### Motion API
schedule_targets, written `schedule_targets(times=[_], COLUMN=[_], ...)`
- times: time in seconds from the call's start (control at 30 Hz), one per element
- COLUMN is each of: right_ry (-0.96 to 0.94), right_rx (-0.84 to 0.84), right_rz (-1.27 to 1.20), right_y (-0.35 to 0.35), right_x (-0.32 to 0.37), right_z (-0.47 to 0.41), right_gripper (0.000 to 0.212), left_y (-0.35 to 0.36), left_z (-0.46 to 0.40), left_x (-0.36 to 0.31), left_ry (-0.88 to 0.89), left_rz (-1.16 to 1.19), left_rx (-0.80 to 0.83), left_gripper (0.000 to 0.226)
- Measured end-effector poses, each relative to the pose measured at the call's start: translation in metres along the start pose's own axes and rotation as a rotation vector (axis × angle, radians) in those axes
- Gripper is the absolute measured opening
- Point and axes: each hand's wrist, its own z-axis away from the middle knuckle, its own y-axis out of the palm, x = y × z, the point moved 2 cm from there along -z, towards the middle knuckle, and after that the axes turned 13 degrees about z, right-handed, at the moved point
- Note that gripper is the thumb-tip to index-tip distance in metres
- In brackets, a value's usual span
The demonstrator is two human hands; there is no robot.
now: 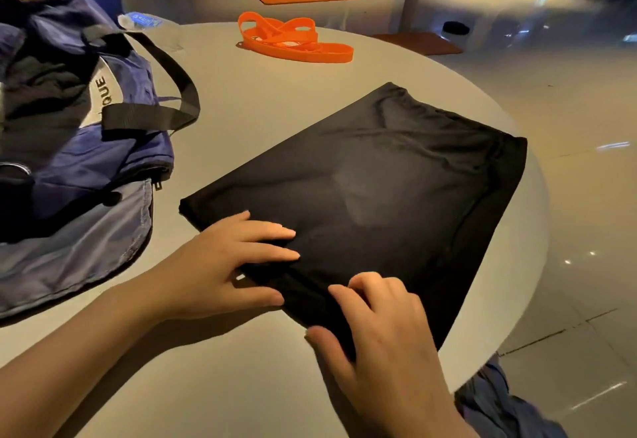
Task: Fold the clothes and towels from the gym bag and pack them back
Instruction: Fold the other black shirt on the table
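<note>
Round grey table [262, 100] — both hands, left [220, 265] flat, right [375, 327] curled, press the black garment [396, 175].

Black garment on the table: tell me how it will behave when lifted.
The black garment probably droops: it lies flat with soft wrinkles. Its faint sheen suggests a slippery fabric, so folds may slide open. Likely light, since both hands rest on it easily.

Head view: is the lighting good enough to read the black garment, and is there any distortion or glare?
Head view: dim, warm light; the black garment shows only faint creases and a pale sheen; wide-angle lens bends the table edge; bright glints on the glossy floor; both hands sharp.
</note>
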Motion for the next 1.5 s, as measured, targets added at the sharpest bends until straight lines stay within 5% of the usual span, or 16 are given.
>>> schedule_targets(times=[0.23, 0.43, 0.57, 0.67, 0.77, 1.0, 1.23, 1.5], right_ry=[0.037, 0.282, 0.228, 0.215, 0.165, 0.165, 0.271, 0.530], right_rx=[-0.012, 0.236, 0.462, 0.642, 0.702, 0.631, 0.375, 0.533], right_rz=[-0.063, -0.555, -0.906, -1.293, -1.443, -1.292, -1.219, -0.697], right_y=[0.000, -0.031, -0.042, -0.047, -0.058, -0.061, -0.082, -0.002], right_x=[-0.017, -0.044, -0.034, -0.011, -0.001, -0.047, -0.112, -0.210], right_z=[0.003, -0.003, -0.008, -0.006, -0.010, -0.025, -0.068, -0.145], right_gripper=[0.008, 0.011, 0.019, 0.013, 0.008, 0.041, 0.035, 0.027], left_y=[0.000, -0.032, -0.053, -0.076, -0.094, -0.095, -0.097, -0.047], left_z=[0.008, 0.020, 0.044, 0.070, 0.082, 0.017, -0.103, -0.210], left_x=[0.003, 0.008, 0.003, -0.005, -0.006, -0.010, -0.004, 0.089], left_ry=[-0.018, -0.133, -0.181, -0.171, -0.181, -0.283, -0.291, -0.565], left_rz=[-0.007, 0.093, 0.274, 0.618, 0.680, 0.520, 0.506, 0.307], left_rx=[-0.071, -0.311, -0.382, -0.584, -0.798, -0.766, -0.572, -0.332], left_gripper=[0.049, 0.024, 0.044, 0.019, 0.019, 0.011, 0.003, 0.018])
